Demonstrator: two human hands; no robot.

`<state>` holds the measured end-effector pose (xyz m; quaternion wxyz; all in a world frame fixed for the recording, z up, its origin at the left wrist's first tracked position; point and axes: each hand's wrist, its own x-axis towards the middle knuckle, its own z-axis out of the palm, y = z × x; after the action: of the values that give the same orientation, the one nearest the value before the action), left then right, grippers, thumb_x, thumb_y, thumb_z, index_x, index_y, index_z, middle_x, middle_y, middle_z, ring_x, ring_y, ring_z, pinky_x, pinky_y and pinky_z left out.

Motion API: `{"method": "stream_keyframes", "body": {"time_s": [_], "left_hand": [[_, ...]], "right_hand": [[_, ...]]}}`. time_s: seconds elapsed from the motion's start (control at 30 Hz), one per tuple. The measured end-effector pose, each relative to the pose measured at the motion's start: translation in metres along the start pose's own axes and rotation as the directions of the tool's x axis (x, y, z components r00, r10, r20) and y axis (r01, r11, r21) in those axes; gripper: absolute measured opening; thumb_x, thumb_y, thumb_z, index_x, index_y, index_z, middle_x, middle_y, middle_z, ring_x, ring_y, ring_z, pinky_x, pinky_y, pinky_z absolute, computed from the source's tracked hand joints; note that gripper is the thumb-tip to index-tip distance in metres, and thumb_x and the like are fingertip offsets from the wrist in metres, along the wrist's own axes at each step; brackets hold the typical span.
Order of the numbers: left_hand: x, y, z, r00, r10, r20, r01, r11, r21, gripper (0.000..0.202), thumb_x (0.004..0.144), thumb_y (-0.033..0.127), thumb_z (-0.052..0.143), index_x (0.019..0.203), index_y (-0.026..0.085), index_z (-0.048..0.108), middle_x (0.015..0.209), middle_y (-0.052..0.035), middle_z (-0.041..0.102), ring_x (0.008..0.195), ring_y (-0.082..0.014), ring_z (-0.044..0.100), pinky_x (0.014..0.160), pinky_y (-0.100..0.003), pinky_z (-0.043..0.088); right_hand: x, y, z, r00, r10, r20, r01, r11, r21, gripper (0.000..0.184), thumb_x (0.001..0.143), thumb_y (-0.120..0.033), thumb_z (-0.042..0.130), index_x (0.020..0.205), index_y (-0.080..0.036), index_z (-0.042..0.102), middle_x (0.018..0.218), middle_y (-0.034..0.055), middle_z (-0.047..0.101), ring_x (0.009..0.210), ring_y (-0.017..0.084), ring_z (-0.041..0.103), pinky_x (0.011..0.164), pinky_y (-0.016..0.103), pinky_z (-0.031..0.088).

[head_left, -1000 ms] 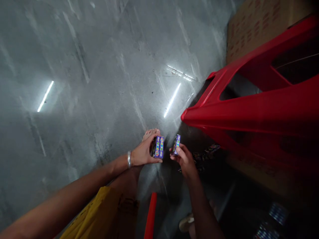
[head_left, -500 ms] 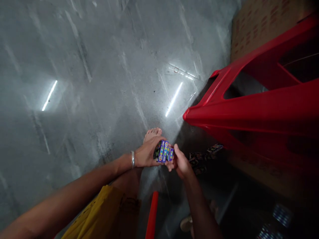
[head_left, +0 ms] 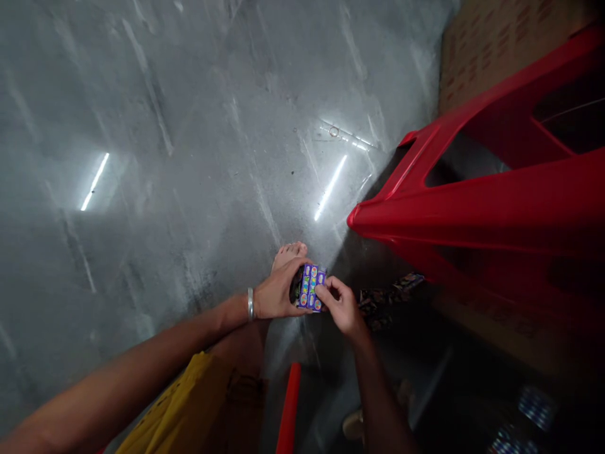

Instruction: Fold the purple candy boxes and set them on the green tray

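Note:
Small purple boxes (head_left: 309, 287) with bright coloured prints lie side by side as a flat bundle low in the middle of the head view. My left hand (head_left: 276, 291), with a silver bangle at the wrist, is wrapped round the bundle from the left. From the right, my right hand (head_left: 344, 310) has its thumb on the box faces and its index finger bent at the right side. Its other fingers are partly hidden. Something dark shows between my left palm and the boxes, too small to make out.
A red plastic stool (head_left: 472, 208) lies at the right, with a brown printed carton (head_left: 482, 57) behind it. Dark shiny wrappers (head_left: 394, 293) lie in the shadow right of my hands. A bare foot (head_left: 289, 252) is on the grey floor just beyond. A red bar (head_left: 288, 410) stands below.
The purple boxes now line up more evenly in the bundle. My right hand has turned, and its thumb has moved left from the edge onto the box faces.

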<state>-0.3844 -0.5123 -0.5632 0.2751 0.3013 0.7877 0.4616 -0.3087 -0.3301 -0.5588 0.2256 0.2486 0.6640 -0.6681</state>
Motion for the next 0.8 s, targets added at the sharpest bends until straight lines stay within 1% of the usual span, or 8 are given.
{"method": "stream_keyframes", "body": {"time_s": [0.07, 0.17, 0.23, 0.3, 0.43, 0.6, 0.67, 0.8], "left_hand": [[-0.001, -0.001, 0.0, 1.0, 0.0, 0.003, 0.0, 1.0, -0.004, 0.086, 0.063, 0.052, 0.074, 0.131, 0.018, 0.033, 0.149, -0.0203, 0.025, 0.142, -0.0377, 0.013, 0.115, -0.061, 0.004], [-0.002, -0.003, 0.0, 1.0, -0.018, 0.005, 0.018, 1.0, -0.02, 0.087, 0.063, 0.049, 0.075, 0.132, 0.018, 0.031, 0.149, -0.0198, 0.026, 0.142, -0.0378, 0.012, 0.115, -0.061, 0.005], [-0.002, -0.003, 0.0, 1.0, -0.026, 0.001, 0.026, 0.999, -0.041, 0.088, 0.063, 0.047, 0.075, 0.132, 0.019, 0.03, 0.149, -0.0196, 0.027, 0.142, -0.0377, 0.013, 0.115, -0.06, 0.007], [-0.001, -0.003, 0.0, 1.0, -0.026, -0.005, 0.025, 0.998, -0.057, 0.088, 0.063, 0.047, 0.076, 0.133, 0.019, 0.03, 0.149, -0.0196, 0.027, 0.142, -0.0374, 0.014, 0.115, -0.06, 0.008], [0.0, -0.002, 0.0, 1.0, -0.023, -0.014, 0.022, 0.998, -0.051, 0.089, 0.063, 0.048, 0.075, 0.134, 0.019, 0.03, 0.15, -0.0195, 0.025, 0.142, -0.0375, 0.014, 0.115, -0.06, 0.006], [0.0, 0.001, 0.001, 0.999, -0.021, -0.031, 0.02, 0.999, -0.04, 0.089, 0.063, 0.052, 0.076, 0.132, 0.018, 0.032, 0.148, -0.0191, 0.029, 0.141, -0.0375, 0.016, 0.116, -0.059, 0.004], [0.0, 0.003, 0.001, 0.999, -0.02, -0.035, 0.019, 0.999, -0.035, 0.088, 0.063, 0.051, 0.076, 0.132, 0.018, 0.033, 0.147, -0.0193, 0.029, 0.141, -0.0374, 0.017, 0.116, -0.059, 0.004], [0.001, 0.004, 0.0, 1.0, -0.014, -0.019, 0.014, 1.0, -0.028, 0.085, 0.063, 0.048, 0.075, 0.131, 0.019, 0.033, 0.148, -0.0191, 0.027, 0.141, -0.0373, 0.015, 0.116, -0.059, 0.004]], "right_hand": [[-0.001, -0.003, 0.002, 0.998, 0.001, -0.058, -0.005, 0.998, -0.058, 0.035, 0.077, -0.048, 0.066, 0.071, -0.019, 0.046, 0.063, -0.0052, 0.042, 0.058, 0.01, 0.041, 0.052, 0.021, 0.033], [-0.002, -0.009, 0.003, 0.991, -0.039, -0.128, 0.021, 0.99, -0.138, 0.034, 0.074, -0.046, 0.07, 0.075, -0.02, 0.048, 0.065, -0.0054, 0.042, 0.058, 0.01, 0.04, 0.053, 0.021, 0.035], [-0.003, -0.014, 0.003, 0.986, -0.068, -0.151, 0.04, 0.983, -0.179, 0.033, 0.074, -0.046, 0.07, 0.076, -0.02, 0.051, 0.066, -0.0047, 0.044, 0.058, 0.01, 0.04, 0.055, 0.022, 0.036], [-0.004, -0.018, 0.003, 0.987, -0.063, -0.147, 0.035, 0.983, -0.182, 0.03, 0.075, -0.046, 0.069, 0.08, -0.02, 0.055, 0.065, -0.0038, 0.047, 0.059, 0.011, 0.042, 0.056, 0.023, 0.038], [-0.005, -0.02, 0.004, 0.997, 0.006, -0.079, -0.01, 0.999, -0.054, 0.033, 0.08, -0.049, 0.063, 0.089, -0.018, 0.061, 0.062, -0.0024, 0.052, 0.058, 0.012, 0.046, 0.055, 0.023, 0.039], [-0.003, -0.008, 0.008, 0.991, 0.129, 0.031, -0.133, 0.978, 0.159, 0.041, 0.081, -0.057, 0.059, 0.074, -0.016, 0.062, 0.06, -0.0016, 0.052, 0.053, 0.01, 0.047, 0.046, 0.02, 0.04], [-0.002, -0.002, 0.011, 0.986, 0.157, 0.059, -0.166, 0.965, 0.205, 0.045, 0.081, -0.06, 0.056, 0.075, -0.016, 0.063, 0.061, -0.0004, 0.055, 0.052, 0.01, 0.048, 0.044, 0.02, 0.042], [-0.002, 0.002, 0.014, 0.978, 0.198, 0.067, -0.209, 0.934, 0.291, 0.049, 0.081, -0.062, 0.055, 0.082, -0.015, 0.066, 0.063, 0.0011, 0.059, 0.051, 0.011, 0.051, 0.044, 0.021, 0.047]]}}
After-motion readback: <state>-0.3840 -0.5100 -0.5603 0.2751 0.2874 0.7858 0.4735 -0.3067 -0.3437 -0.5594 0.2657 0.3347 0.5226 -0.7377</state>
